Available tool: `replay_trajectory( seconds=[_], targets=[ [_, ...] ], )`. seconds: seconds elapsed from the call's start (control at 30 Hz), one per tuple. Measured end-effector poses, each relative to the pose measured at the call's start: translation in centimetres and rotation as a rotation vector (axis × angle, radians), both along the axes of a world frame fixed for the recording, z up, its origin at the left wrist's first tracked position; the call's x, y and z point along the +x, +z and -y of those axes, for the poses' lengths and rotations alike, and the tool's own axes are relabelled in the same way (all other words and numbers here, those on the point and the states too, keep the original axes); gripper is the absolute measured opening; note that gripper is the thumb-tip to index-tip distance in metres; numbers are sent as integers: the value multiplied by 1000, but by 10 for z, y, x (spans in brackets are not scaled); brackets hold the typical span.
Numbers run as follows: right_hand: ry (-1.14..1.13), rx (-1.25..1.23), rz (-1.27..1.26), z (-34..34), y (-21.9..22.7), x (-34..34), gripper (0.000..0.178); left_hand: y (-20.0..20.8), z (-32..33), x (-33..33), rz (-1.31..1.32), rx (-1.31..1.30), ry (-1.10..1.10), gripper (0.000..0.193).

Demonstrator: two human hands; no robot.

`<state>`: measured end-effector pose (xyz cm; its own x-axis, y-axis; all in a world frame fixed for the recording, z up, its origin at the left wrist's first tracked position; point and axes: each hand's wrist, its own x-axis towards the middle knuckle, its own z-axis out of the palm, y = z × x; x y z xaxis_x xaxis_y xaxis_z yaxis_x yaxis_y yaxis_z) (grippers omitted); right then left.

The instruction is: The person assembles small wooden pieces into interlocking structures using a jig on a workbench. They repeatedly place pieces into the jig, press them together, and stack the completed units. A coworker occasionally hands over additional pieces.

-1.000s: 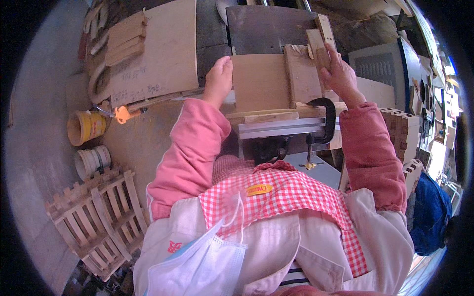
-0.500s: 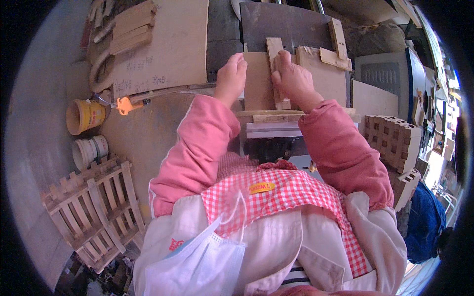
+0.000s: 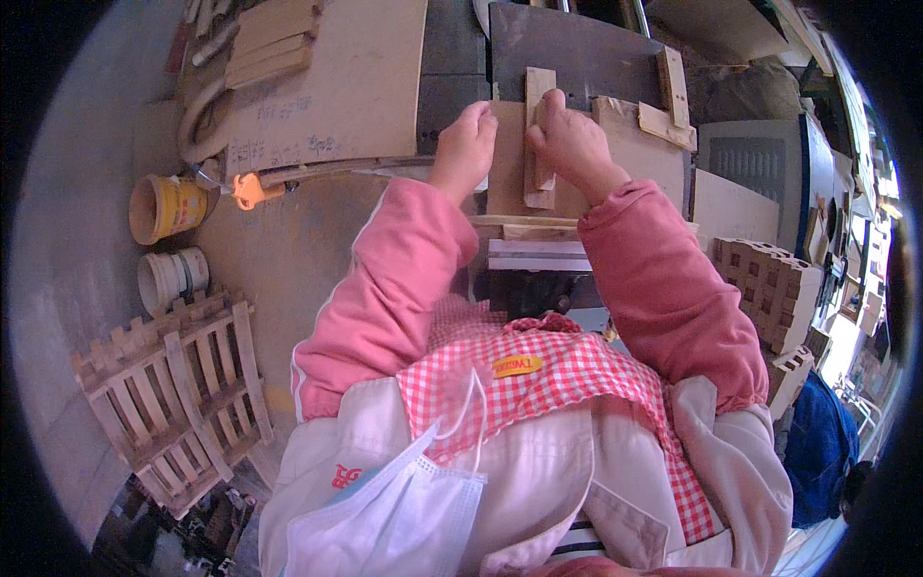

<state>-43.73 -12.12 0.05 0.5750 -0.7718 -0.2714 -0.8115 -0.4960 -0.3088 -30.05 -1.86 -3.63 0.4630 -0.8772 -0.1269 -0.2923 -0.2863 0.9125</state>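
My right hand (image 3: 574, 146) is closed on a pale wooden strip (image 3: 539, 85), its fingers curled over the strip's right side. The strip lies lengthwise, pointing away from me, across a flat brown board (image 3: 507, 178). Beside the board's left edge is my left hand (image 3: 465, 152), with fingers closed and pressed together. Whatever it may hold is hidden. Wooden blocks (image 3: 666, 125) are fixed at the right on a second brown panel (image 3: 639, 163). Behind the boards stretches a dark metal tabletop (image 3: 567, 53).
At the left, a large pale sheet (image 3: 336, 87) bears stacked wood pieces (image 3: 274, 43). An orange-handled tool (image 3: 252, 190) sticks out near a yellow bucket (image 3: 168, 210) and a white bucket (image 3: 173, 279). A slatted pallet (image 3: 187, 394) lies lower left. Perforated bricks (image 3: 769, 288) are stacked at right.
The whole view has shifted slightly, so the table and boards appear further right. The wooden strip has turned a little under my right hand. My left hand remains beside the board.
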Motion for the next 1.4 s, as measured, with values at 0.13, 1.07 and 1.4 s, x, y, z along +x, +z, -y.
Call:
replay_trajectory(
  seconds=[0.13, 1.07, 1.4],
  targets=[
    [89, 26, 6, 1, 0, -9, 44, -8, 1, 2, -20, -14, -1, 42],
    [211, 606, -84, 70, 22, -4, 43, 2, -50, -20, -385, 230, 69, 56],
    [239, 602, -99, 73, 24, -1, 42, 24, -73, -18, -725, 228, 15, 57]
  ],
)
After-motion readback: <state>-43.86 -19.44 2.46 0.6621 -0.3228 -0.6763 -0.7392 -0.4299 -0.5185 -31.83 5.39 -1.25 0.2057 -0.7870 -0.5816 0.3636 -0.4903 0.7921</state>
